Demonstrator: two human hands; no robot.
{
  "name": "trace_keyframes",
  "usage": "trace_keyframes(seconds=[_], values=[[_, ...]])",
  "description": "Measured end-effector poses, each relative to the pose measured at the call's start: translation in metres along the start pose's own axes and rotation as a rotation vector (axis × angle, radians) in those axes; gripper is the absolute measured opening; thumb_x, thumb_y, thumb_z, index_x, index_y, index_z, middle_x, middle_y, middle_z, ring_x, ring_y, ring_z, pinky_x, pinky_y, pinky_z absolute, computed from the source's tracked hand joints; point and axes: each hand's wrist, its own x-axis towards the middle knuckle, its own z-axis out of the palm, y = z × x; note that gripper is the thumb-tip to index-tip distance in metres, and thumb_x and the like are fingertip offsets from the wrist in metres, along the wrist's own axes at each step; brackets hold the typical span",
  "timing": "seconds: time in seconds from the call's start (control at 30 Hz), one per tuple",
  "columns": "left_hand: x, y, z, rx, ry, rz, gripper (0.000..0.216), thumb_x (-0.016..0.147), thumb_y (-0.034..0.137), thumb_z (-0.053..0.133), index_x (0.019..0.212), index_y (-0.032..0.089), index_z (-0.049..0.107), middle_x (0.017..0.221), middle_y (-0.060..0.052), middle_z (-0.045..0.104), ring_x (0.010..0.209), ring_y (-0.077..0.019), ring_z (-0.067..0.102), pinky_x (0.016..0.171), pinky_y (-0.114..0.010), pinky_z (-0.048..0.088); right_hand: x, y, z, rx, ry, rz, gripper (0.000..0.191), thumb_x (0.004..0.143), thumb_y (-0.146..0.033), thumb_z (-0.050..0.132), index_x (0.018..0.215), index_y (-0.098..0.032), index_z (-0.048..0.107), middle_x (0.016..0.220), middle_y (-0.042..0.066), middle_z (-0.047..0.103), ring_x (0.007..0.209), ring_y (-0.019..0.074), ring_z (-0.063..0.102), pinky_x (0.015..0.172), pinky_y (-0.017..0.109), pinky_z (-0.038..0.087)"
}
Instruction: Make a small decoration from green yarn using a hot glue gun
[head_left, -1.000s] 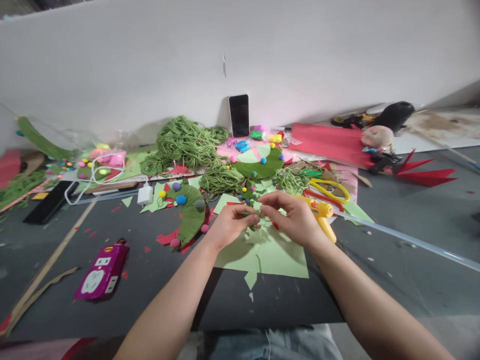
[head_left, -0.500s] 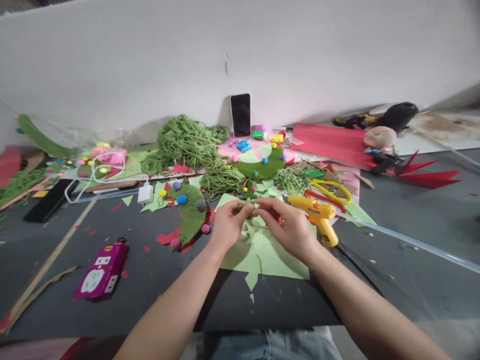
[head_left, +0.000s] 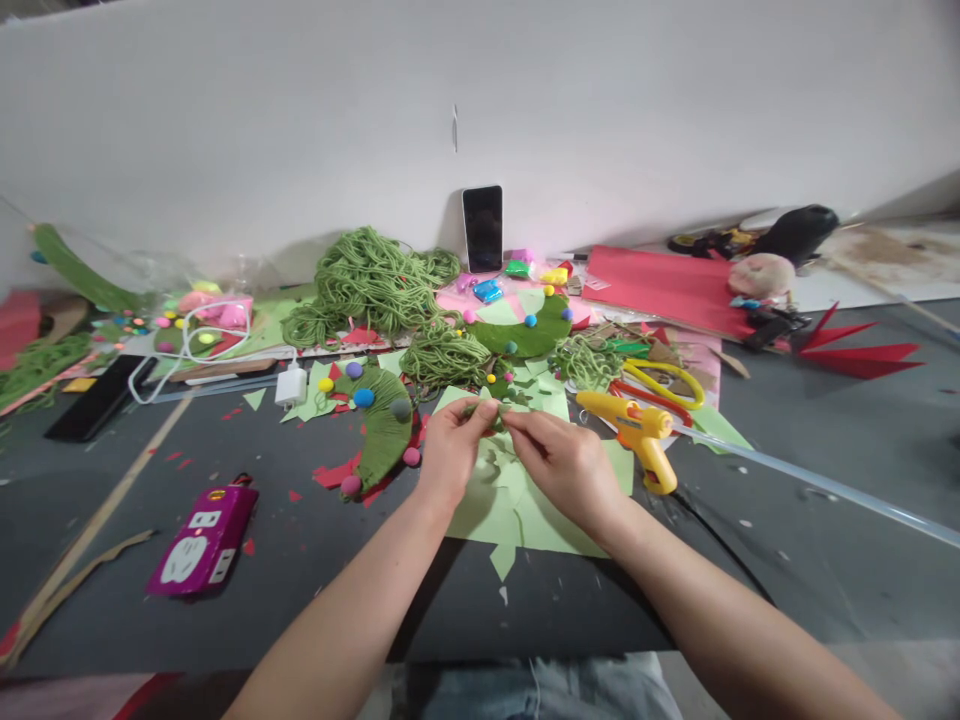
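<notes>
My left hand [head_left: 454, 450] is closed, with thumb and fingers pinching a small green piece [head_left: 496, 414]. From the other side, the fingertips of my right hand [head_left: 564, 462] pinch its edge. Fingers cover most of it, so whether it is paper or yarn-wrapped is hard to make out. Light green paper [head_left: 517, 520], in cut scraps and a larger sheet, lies below both hands. A yellow glue gun [head_left: 637, 430] lies just right of my right hand. Left of my left hand is a green yarn-wrapped crescent [head_left: 386, 425] with coloured pompoms along its edges.
Behind stand a heap of green yarn [head_left: 367, 280], another pompom crescent [head_left: 517, 335] and a phone [head_left: 483, 228] leaning on the wall. A purple power strip [head_left: 204, 538] sits front left. Yellow-handled scissors [head_left: 667, 385] and a red sheet [head_left: 667, 285] lie to the right.
My right hand's fingers have drawn together and turned downward, its knuckles now facing up. My left hand stays almost in place around the green piece.
</notes>
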Motion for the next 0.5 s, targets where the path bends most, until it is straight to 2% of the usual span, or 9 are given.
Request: trace_keyframes(seconds=[0.13, 0.27, 0.37, 0.5], values=[[-0.0014, 0.0017, 0.0008, -0.052, -0.014, -0.025, 0.019, 0.067, 0.033, 0.076, 0.07, 0.015, 0.069, 0.065, 0.0, 0.065, 0.063, -0.0115, 0.058, 0.068, -0.025, 0.047, -0.001, 0.0001, -0.0003, -0.173, 0.033, -0.11, 0.02, 0.09, -0.017, 0.049, 0.086, -0.013, 0.068, 0.07, 0.005, 0.07, 0.06, 0.0165, 0.067, 0.054, 0.024, 0.044], [-0.0036, 0.0027, 0.0028, -0.099, -0.036, -0.039, 0.017, 0.069, 0.031, 0.075, 0.069, 0.015, 0.07, 0.064, -0.001, 0.067, 0.063, -0.0123, 0.061, 0.067, -0.025, 0.048, -0.0006, -0.0017, 0.001, -0.306, 0.059, -0.152, 0.027, 0.091, -0.019, 0.047, 0.071, -0.015, 0.065, 0.058, 0.002, 0.064, 0.048, 0.0146, 0.06, 0.046, 0.026, 0.036], [-0.0044, 0.0035, 0.0039, -0.092, -0.041, -0.014, 0.017, 0.07, 0.032, 0.074, 0.07, 0.016, 0.07, 0.065, -0.001, 0.069, 0.064, -0.0131, 0.062, 0.07, -0.026, 0.048, -0.0004, -0.0029, 0.0025, -0.298, 0.059, -0.143, 0.027, 0.091, -0.02, 0.046, 0.073, -0.016, 0.066, 0.06, 0.002, 0.065, 0.049, 0.0137, 0.06, 0.046, 0.025, 0.035], [-0.0052, 0.0047, 0.0033, 0.015, -0.032, 0.096, 0.015, 0.071, 0.033, 0.073, 0.072, 0.018, 0.073, 0.07, -0.001, 0.071, 0.071, -0.0139, 0.063, 0.073, -0.025, 0.048, -0.0009, -0.002, 0.0035, -0.216, 0.054, -0.099, 0.023, 0.091, -0.019, 0.047, 0.08, -0.015, 0.067, 0.064, 0.002, 0.068, 0.054, 0.013, 0.063, 0.049, 0.023, 0.037]])
